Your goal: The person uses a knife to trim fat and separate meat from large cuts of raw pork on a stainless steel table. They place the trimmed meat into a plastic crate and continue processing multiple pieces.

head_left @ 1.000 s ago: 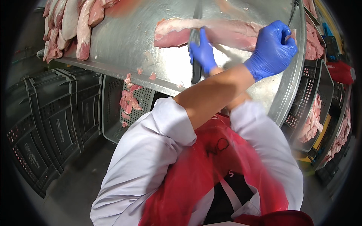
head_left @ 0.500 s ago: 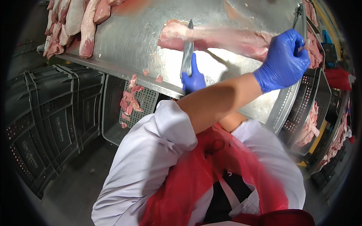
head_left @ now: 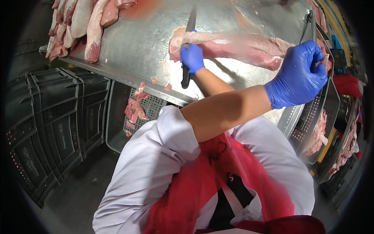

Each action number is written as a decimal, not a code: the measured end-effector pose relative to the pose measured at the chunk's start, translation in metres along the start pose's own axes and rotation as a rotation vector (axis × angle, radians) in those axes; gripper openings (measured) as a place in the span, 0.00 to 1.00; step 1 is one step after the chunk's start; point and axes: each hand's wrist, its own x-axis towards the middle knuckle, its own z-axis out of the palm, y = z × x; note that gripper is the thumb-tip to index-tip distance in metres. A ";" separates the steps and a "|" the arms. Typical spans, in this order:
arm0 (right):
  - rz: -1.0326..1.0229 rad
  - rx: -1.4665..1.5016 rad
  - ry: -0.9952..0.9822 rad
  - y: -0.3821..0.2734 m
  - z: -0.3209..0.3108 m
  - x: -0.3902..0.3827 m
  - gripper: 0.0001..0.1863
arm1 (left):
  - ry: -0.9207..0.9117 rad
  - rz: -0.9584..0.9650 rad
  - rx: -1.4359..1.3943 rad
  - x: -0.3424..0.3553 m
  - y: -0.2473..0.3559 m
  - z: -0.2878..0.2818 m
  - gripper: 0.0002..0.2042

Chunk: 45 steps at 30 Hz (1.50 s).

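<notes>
- A meat-cutting room — the work centres on a broad steel table (head_left: 134,50).
- On the table: a long slab of raw meat (head_left: 241,48) with a knife (head_left: 191,21) across it, and a heap of raw cuts (head_left: 80,21) toward its left end.
- Below the table's near edge, leftward: stacked black crates (head_left: 58,121) and a perforated grey crate (head_left: 113,121) holding scraps (head_left: 134,110).
- Right of the table: another crate (head_left: 332,111) with meat pieces (head_left: 317,136).
- At the table's near side — a person in white sleeves (head_left: 136,167), red apron (head_left: 169,206) and blue gloves (head_left: 294,80).
</notes>
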 end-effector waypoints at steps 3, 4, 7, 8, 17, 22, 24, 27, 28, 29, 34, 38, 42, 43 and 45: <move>-0.141 -0.076 0.033 0.029 0.048 -0.094 0.41 | 0.028 0.032 0.016 0.007 0.019 -0.007 0.06; -0.105 -0.096 0.025 0.031 0.051 -0.101 0.40 | 0.025 -0.005 -0.010 0.006 0.031 -0.006 0.06; -0.071 -0.038 0.036 0.015 0.044 -0.048 0.38 | -0.017 -0.007 -0.040 0.009 0.052 0.001 0.06; -0.028 -0.029 0.038 0.003 0.041 -0.031 0.37 | -0.025 0.004 -0.050 0.012 0.055 0.004 0.06; 0.001 0.339 -0.089 -0.047 0.037 -0.054 0.43 | -0.074 0.047 -0.185 0.008 0.063 0.076 0.04; -0.183 0.219 -0.128 -0.020 0.009 -0.159 0.39 | -0.156 0.254 -0.121 0.011 0.040 0.173 0.08; -0.158 0.063 -0.307 -0.033 -0.032 -0.205 0.40 | -0.203 0.386 -0.077 0.009 0.062 0.216 0.07; -0.122 -0.039 -0.406 -0.032 -0.128 -0.244 0.41 | -0.311 0.190 -0.076 -0.005 0.029 0.250 0.05; -0.127 -0.057 -0.443 -0.023 -0.152 -0.258 0.41 | -0.337 0.119 -0.012 -0.009 0.016 0.246 0.05; -0.099 -0.081 -0.415 -0.015 -0.184 -0.276 0.41 | -0.414 0.066 -0.149 -0.008 0.002 0.242 0.05; 0.014 -0.059 -0.346 0.060 -0.307 -0.370 0.42 | -0.512 -0.210 0.616 -0.004 -0.010 0.135 0.09; 0.140 -0.051 -0.201 0.105 -0.378 -0.446 0.43 | -0.480 -0.412 0.664 -0.004 -0.080 0.138 0.08; 0.168 0.020 -0.067 0.159 -0.426 -0.516 0.44 | -0.577 -0.422 0.717 -0.005 -0.139 0.222 0.06; 0.169 0.027 -0.037 0.170 -0.434 -0.528 0.44 | -0.601 -0.412 0.740 -0.002 -0.150 0.246 0.07; 0.190 0.105 0.010 0.183 -0.448 -0.552 0.44 | -0.710 -0.408 0.740 0.011 -0.167 0.301 0.07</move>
